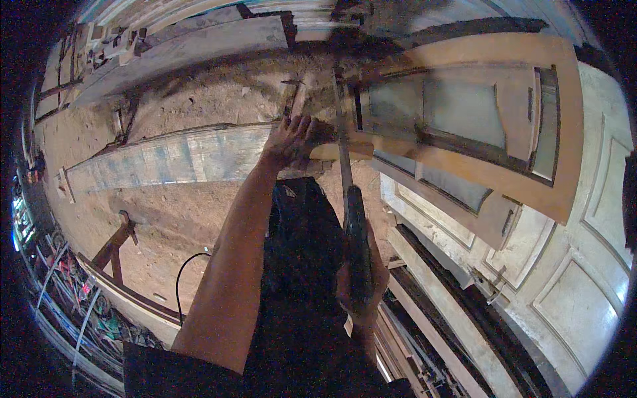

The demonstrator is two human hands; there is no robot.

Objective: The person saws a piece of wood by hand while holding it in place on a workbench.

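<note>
Left arm runs up from the bottom centre of the frame, stretched nearly straight, and the left hand (292,140) lies flat with fingers spread, palm pressed down on the right end of a long plank (169,158). That plank crosses the middle left of the frame, pale grey-blue and weathered, with a rough sawn face and patchy faded colour.

The right hand (360,278) sits lower centre, fist closed tight around the dark handle of a hand saw (347,179). The blade is a thin, dull metal strip running straight up the frame from the fist to the plank's end, just right of the left hand's fingers. Can't tell whether the teeth are actually in the wood, it's too dark and blurry there.

Right of the blade, a brown wooden door frame (524,179) with recessed panels lies tilted across the upper right. It looks smoother than the plank, with crisp moulded edges. Pale panelled doors (584,292) fill the lower right, chalky and scuffed. The floor (179,219) under the plank is packed dirt and sawdust, reddish brown. A black cable (186,275) curls across it at lower left.
</note>
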